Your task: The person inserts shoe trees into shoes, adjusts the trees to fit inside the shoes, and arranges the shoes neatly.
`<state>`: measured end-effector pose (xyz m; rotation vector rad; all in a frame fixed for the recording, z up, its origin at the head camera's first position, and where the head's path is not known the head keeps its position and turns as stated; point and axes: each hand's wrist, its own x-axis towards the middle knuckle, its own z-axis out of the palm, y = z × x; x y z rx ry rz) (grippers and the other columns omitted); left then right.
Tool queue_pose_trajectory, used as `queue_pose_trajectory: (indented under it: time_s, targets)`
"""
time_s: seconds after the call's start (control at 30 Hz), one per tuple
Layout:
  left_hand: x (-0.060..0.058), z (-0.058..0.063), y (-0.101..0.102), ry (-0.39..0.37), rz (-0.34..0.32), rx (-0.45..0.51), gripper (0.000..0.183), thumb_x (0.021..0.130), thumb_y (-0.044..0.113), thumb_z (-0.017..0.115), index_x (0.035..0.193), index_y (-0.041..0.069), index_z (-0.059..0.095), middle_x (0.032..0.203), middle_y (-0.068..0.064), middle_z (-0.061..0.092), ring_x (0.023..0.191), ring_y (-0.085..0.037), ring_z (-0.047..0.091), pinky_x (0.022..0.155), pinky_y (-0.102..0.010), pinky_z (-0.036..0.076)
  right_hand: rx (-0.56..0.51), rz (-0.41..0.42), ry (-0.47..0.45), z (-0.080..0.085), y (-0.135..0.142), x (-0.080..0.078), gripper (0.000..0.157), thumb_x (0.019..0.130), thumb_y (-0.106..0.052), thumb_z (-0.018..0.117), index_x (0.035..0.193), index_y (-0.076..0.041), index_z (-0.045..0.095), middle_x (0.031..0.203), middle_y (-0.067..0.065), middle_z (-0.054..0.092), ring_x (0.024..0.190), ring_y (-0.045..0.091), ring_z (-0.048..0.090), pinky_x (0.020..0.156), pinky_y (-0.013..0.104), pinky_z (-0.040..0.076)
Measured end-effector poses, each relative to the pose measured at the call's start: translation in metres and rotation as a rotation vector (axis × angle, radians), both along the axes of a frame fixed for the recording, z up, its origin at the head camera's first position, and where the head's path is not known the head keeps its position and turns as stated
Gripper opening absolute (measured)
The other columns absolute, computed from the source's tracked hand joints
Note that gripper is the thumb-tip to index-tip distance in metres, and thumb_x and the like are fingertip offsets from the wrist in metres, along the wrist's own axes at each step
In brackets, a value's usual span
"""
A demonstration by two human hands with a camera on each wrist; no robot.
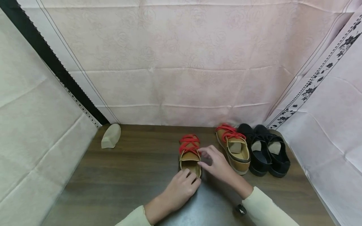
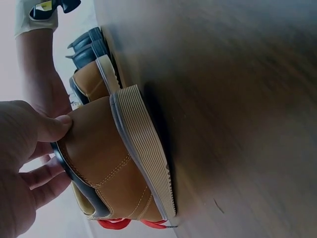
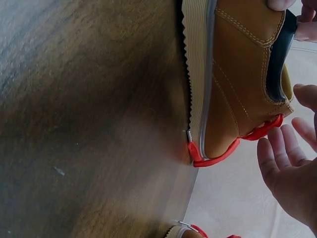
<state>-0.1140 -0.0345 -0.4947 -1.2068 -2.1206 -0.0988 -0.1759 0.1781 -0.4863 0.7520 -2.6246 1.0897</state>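
A tan shoe with red laces stands on the wooden surface, its toe toward the back wall. My left hand is at its heel; in the left wrist view the thumb lies outside the heel and the fingers reach inside the collar, pinching it. On the shoe's right side is my right hand, fingers extended beside the laces and opening. In the right wrist view its fingertips are right at the red lace, thumb spread away, nothing held between them.
Right of it stand a matching tan shoe and two black shoes, each with a pale insert inside. A similar pale insert lies at the back left. Cloth-covered walls enclose the back and sides.
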Motion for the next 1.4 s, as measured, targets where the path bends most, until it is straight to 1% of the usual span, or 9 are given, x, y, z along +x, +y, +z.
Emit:
queue_pose_trajectory:
  time_s: [0.13,0.37,0.57,0.63,0.83,0.93,1.03,1.2,1.4]
  targets:
    - [0.001,0.0,0.003,0.032,-0.004,0.006,0.01,0.091,0.013,0.062,0.095,0.015,0.071,0.091,0.002,0.065,0.077,-0.017,0.057,0.064,-0.029,0.048,0.015,-0.032,-0.028,0.001,0.0,0.002,0.045,0.084,-0.018,0.088,0.125,-0.014,0.068,0.106,0.0,0.062,0.095,0.012,0.064,0.083,0.031,0.058]
    - [0.004,0.003,0.004,-0.015,0.013,-0.002,0.019,0.096,0.012,0.053,0.094,0.015,0.072,0.091,0.002,0.066,0.079,-0.017,0.057,0.064,-0.029,0.048,0.019,-0.069,-0.021,0.0,-0.003,0.005,0.043,0.082,-0.015,0.089,0.119,-0.011,0.069,0.099,-0.001,0.061,0.088,0.01,0.063,0.077,0.028,0.057]
    - [0.002,0.005,0.007,0.013,0.01,0.014,0.018,0.095,0.012,0.054,0.09,0.015,0.071,0.088,0.002,0.064,0.077,-0.017,0.056,0.062,-0.028,0.046,-0.011,-0.087,-0.011,-0.003,-0.007,0.006,0.036,0.082,-0.009,0.088,0.113,-0.009,0.069,0.089,-0.004,0.061,0.08,0.008,0.063,0.07,0.024,0.056]
    - [0.003,0.005,0.006,-0.021,0.017,0.01,0.018,0.096,0.012,0.054,0.091,0.015,0.071,0.089,0.002,0.065,0.078,-0.016,0.056,0.063,-0.027,0.046,-0.021,-0.092,-0.016,-0.004,-0.008,0.007,0.034,0.083,-0.008,0.087,0.113,-0.009,0.07,0.087,-0.004,0.06,0.08,0.008,0.064,0.07,0.024,0.057]
    - [0.005,0.005,0.004,-0.131,0.037,0.004,0.01,0.094,0.012,0.064,0.095,0.015,0.074,0.093,0.002,0.068,0.082,-0.016,0.059,0.068,-0.029,0.049,-0.039,-0.106,-0.029,-0.004,-0.011,0.009,0.029,0.085,-0.007,0.084,0.112,-0.011,0.073,0.087,-0.003,0.062,0.08,0.01,0.067,0.071,0.024,0.059]
    - [0.005,0.006,0.004,-0.144,0.037,0.007,0.01,0.094,0.012,0.064,0.095,0.016,0.074,0.093,0.002,0.067,0.083,-0.016,0.059,0.067,-0.028,0.049,-0.054,-0.113,-0.049,-0.005,-0.011,0.01,0.028,0.086,-0.007,0.084,0.112,-0.012,0.075,0.087,-0.004,0.062,0.08,0.009,0.067,0.071,0.024,0.059]
    - [0.004,0.006,0.004,-0.123,0.027,0.021,0.008,0.093,0.013,0.065,0.093,0.016,0.073,0.092,0.002,0.067,0.082,-0.016,0.059,0.065,-0.028,0.048,-0.066,-0.12,-0.062,-0.005,-0.012,0.011,0.028,0.086,-0.007,0.083,0.112,-0.013,0.075,0.087,-0.004,0.063,0.079,0.008,0.067,0.071,0.023,0.059]
    - [0.004,0.008,0.002,-0.123,0.018,0.052,0.003,0.092,0.017,0.07,0.093,0.015,0.073,0.091,0.002,0.066,0.081,-0.015,0.059,0.062,-0.026,0.046,-0.075,-0.123,-0.054,-0.007,-0.012,0.012,0.028,0.086,-0.006,0.083,0.112,-0.014,0.076,0.087,-0.004,0.063,0.079,0.007,0.067,0.071,0.024,0.059]
    - [0.003,0.013,-0.004,-0.171,0.043,0.079,0.02,0.088,0.026,0.08,0.102,0.014,0.074,0.099,0.001,0.069,0.089,-0.015,0.062,0.066,-0.027,0.049,-0.073,-0.117,-0.037,-0.008,-0.011,0.012,0.027,0.086,-0.006,0.083,0.111,-0.014,0.077,0.087,-0.004,0.063,0.079,0.007,0.068,0.071,0.025,0.06]
